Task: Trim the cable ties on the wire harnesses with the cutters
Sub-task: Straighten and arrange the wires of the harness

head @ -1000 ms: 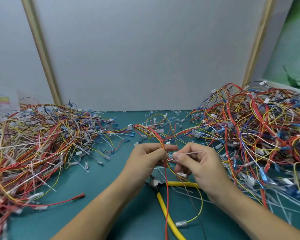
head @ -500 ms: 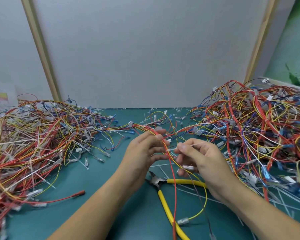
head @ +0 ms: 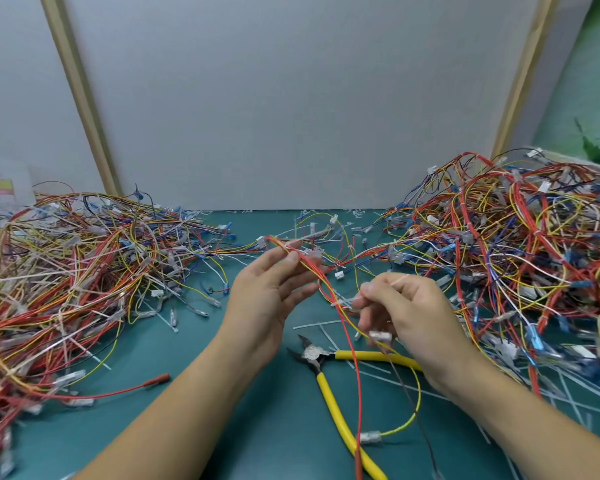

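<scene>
A thin wire harness [head: 312,268] of red, orange and yellow insulated strands is held up above the middle of the table [head: 284,427], between the two hands. Its upper end is pinched lightly between the thumb and forefinger of the left hand [head: 267,299], whose other fingers are spread nearly straight. Lower down, the bundle is bound by a pale, translucent plastic cable tie [head: 340,302]. The stiff, narrow tail of this tie is gripped between the thumb and curled fingers of the right hand [head: 413,313]. A small clear connector [head: 380,336] is seen at that hand's lower fingers, though whether it is gripped cannot be told. Below the tie, single strands hang slack towards the near edge, and one yellow strand is looped round to a clear plastic terminal [head: 369,437].

The cutters [head: 313,352] are left lying on the table below the hands, with their short dark metal jaws parted and pointed left and their smooth yellow handles splayed. Both handles are crossed by the hanging red strand, and the far end of one is hidden under the right wrist.

The table is surfaced in matt teal. A tangled left pile [head: 66,271] and a taller right pile [head: 516,254] of similar harnesses are heaped at either side, dotted with white and blue connectors. Thin white offcuts [head: 378,372] are scattered round the cutters. The back is closed off by a plain grey panel [head: 291,98] framed by pale wooden strips [head: 80,98].
</scene>
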